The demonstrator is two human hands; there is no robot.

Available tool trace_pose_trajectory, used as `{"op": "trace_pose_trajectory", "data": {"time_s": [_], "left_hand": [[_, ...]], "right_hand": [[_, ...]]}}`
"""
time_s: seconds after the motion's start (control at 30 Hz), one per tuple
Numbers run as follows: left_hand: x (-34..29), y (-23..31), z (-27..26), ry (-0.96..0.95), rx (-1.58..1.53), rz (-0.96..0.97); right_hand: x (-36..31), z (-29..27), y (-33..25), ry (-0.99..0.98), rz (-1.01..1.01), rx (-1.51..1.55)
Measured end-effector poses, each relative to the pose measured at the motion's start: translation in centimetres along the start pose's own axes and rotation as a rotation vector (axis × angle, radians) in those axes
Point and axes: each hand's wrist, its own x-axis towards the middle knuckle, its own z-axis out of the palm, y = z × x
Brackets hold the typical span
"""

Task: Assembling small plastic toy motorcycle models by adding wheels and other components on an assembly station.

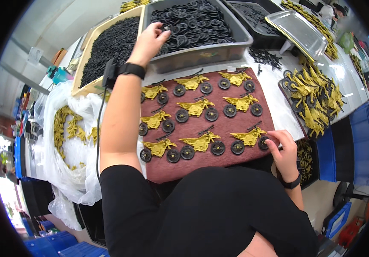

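Rows of yellow toy motorcycle bodies (200, 142) lie on a maroon cloth (201, 166), with black wheels and thin black parts set beside them. At the front right corner of the cloth, my right hand (283, 150) pinches the edge of a black wheel (263, 143) beside a yellow body (248, 137). My left hand (149, 43) reaches over the left side of a grey bin (201, 55) heaped with black wheels (193, 25). Its fingers are drawn together at the pile; whatever is between them is too small to make out.
A cream tray (81, 88) of small black parts stands left of the grey bin. Farther left is a white plastic bag (75, 145) with yellow pieces. Assembled yellow motorcycles (312, 96) are piled at right, near loose black parts (265, 58) and a clear lid (297, 34).
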Motion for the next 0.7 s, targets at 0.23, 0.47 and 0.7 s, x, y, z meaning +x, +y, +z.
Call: {"op": "trace_pose_trajectory", "data": {"time_s": [0.23,0.47,0.7], "left_hand": [[-5.5,-11.0,-11.9,0.149,0.174,-0.295],[-3.8,-15.5,-10.7,-0.115,0.46,-0.37],[-0.6,-11.8,-8.5,-0.647,0.627,-0.453]], "right_hand": [[0.9,0.5,0.2,0.07,-0.056,-0.029],[2.0,1.1,-3.2,0.073,-0.153,-0.093],[1.0,2.4,-3.9,0.072,-0.05,-0.079]]}}
